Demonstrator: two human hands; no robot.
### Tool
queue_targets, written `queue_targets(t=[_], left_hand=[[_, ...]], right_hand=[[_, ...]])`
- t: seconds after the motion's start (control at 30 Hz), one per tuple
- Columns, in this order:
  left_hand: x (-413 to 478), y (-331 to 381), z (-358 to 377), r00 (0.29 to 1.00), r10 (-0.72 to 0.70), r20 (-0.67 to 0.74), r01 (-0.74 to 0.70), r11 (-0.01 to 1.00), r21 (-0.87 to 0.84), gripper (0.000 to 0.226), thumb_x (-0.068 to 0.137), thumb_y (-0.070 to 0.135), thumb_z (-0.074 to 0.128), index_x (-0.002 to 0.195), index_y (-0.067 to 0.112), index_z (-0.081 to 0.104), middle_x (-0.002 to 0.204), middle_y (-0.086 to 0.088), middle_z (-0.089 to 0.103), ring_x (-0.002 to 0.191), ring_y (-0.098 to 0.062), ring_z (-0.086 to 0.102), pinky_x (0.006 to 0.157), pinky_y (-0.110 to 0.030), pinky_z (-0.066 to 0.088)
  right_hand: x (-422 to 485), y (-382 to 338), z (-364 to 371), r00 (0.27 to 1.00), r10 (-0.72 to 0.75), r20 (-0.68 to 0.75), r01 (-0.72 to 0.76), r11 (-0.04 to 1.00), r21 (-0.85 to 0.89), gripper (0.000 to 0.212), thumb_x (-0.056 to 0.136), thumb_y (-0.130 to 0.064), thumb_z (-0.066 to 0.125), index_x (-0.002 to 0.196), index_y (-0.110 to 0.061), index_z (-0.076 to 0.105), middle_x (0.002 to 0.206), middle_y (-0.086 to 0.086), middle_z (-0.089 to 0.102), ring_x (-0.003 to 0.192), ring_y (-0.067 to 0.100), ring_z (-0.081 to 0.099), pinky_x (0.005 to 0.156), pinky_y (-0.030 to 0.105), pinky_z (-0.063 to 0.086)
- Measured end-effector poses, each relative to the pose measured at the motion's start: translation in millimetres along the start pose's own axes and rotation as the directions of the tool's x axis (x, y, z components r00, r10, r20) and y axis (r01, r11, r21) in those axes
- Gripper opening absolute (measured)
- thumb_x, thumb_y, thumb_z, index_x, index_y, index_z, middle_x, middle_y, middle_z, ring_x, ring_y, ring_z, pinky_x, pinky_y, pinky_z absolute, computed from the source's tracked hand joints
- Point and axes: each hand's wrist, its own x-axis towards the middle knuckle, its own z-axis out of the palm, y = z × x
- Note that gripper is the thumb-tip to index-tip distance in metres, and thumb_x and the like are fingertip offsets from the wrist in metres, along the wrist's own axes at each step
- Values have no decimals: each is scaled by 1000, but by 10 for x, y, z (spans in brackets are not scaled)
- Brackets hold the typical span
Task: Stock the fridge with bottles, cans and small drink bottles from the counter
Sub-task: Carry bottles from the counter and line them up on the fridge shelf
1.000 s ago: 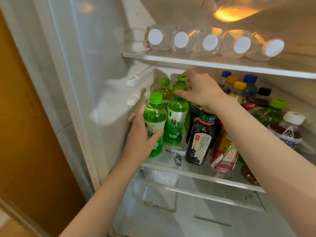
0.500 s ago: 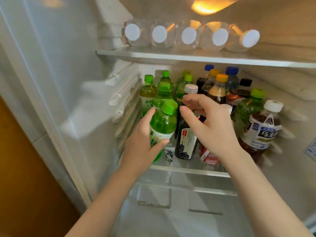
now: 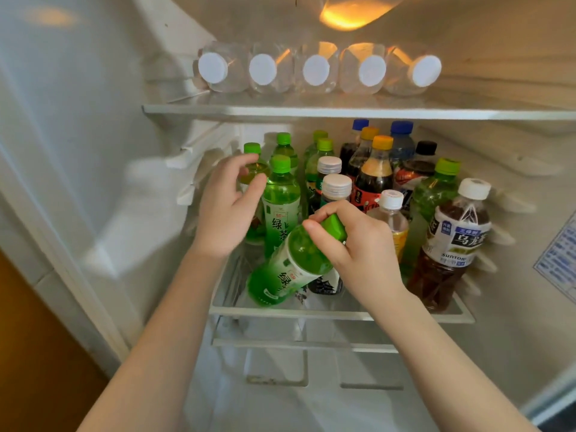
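Observation:
A green tea bottle (image 3: 293,266) leans steeply at the front of the fridge's middle shelf (image 3: 343,314), base low to the left, cap up to the right. My right hand (image 3: 358,254) grips it round the cap and neck. My left hand (image 3: 224,213) is off that bottle, up and to the left, its fingers loosely curled beside an upright green tea bottle (image 3: 280,198) and a green-capped bottle (image 3: 252,148) behind it. I see nothing held in it. Several more green-capped bottles stand at the back left.
The shelf's right half is packed with upright bottles: dark ones with white caps (image 3: 336,185), orange-capped sodas (image 3: 374,169), a Suntory oolong bottle (image 3: 452,244). Several water bottles (image 3: 316,70) lie on the upper shelf (image 3: 343,112). A drawer (image 3: 280,369) sits below.
My left hand has let go of the green tea bottle and moved up and left. My right hand has taken it by the cap, and it has tipped over to a steep lean.

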Motion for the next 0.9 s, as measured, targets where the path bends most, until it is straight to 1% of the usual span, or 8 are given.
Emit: queue_targets(t=[0.07,0.13,0.2,0.27,0.4,0.53,0.63,0.9], left_hand=[[272,-3,80,998,-6,56,0,994,114,44,91,36,54,133,27,48,135,7,50,117,-2,48,95,-19,40],[487,9,161,979,-35,199,-5,981,193,54,87,33,62,138,27,43,141,3,46,123,-12,46,101,-34,41],[636,14,215,926,-74,370,-26,966,257,67,82,27,71,141,27,40,144,1,44,127,-17,45,105,-39,39],[734,6,224,883,-89,461,-100,924,370,75,73,23,79,139,27,43,143,1,44,128,-19,45,105,-36,39],[842,11,237,885,-89,456,-134,891,434,76,64,21,86,132,28,51,140,-1,45,127,-21,44,104,-38,38],[891,-16,367,908,-99,408,-97,896,433,77,68,19,84,135,27,48,145,-3,41,135,-23,37,109,-44,35],[973,-52,450,900,-88,426,-116,895,431,77,69,16,82,137,22,46,145,-7,39,138,-25,33,111,-45,33],[1201,-185,641,903,-91,419,-131,871,473,77,73,17,80,140,18,42,147,-11,34,138,-27,31,110,-37,29]], right_hand=[[19,-2,-1,1000,-6,7,6,1000,-8,32,86,-47,54,91,-17,63,74,-1,66,69,7,61,61,29,49],[17,1,-8,1000,-9,16,9,1000,-12,37,86,-51,51,91,-17,64,73,-2,66,68,7,60,61,28,48],[-2,10,-16,1000,-7,6,7,1000,-2,40,85,-52,47,91,-16,64,75,-2,66,69,7,60,60,29,48],[-30,22,-23,1000,-1,-18,2,1000,17,39,85,-51,47,90,-16,64,76,-2,67,69,7,60,60,30,49],[-57,33,-34,1000,15,-23,-14,999,34,38,86,-49,47,91,-16,64,81,0,68,73,8,62,61,32,50],[-57,33,-38,999,26,-22,-25,999,41,38,85,-48,47,90,-15,64,80,0,68,73,8,62,61,31,50],[-56,24,-32,1000,18,-25,-16,999,43,38,85,-48,47,90,-15,65,80,0,68,72,8,61,61,29,49],[-28,-19,-23,1000,-9,-13,10,1000,14,38,86,-47,47,89,-14,66,81,0,69,71,8,61,62,30,48]])
